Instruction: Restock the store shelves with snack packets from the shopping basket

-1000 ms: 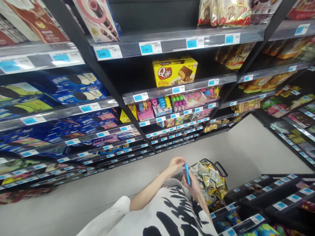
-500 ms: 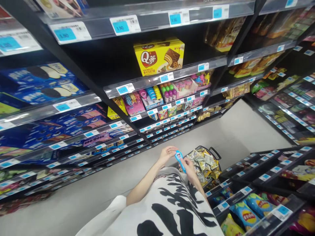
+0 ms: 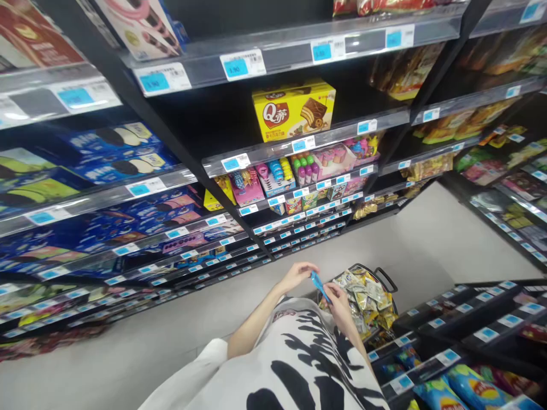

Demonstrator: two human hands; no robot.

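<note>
Both my hands are low in the middle of the view, holding a small flat blue packet (image 3: pixel 319 285) between them. My left hand (image 3: pixel 297 275) pinches its upper end with curled fingers. My right hand (image 3: pixel 339 300) grips its lower end from the right. The packet is tilted, edge-on towards me. Just behind the hands stands a black basket (image 3: pixel 387 280) filled with several yellow and silver snack packs. My black-and-white patterned shirt (image 3: pixel 299 370) fills the bottom of the view.
Black shelves with blue price tags run along the left and far side. They carry blue cookie boxes (image 3: pixel 123 151), a yellow cake box (image 3: pixel 293 111) and small colourful sweets (image 3: pixel 307 171). Another shelf at the lower right holds chip bags (image 3: pixel 457 390). Pale floor (image 3: pixel 440 239) lies between.
The camera has tipped slightly, shifting the shelves in view. The blue packet has turned from flat-on to edge-on between my hands, which stay together over the basket.
</note>
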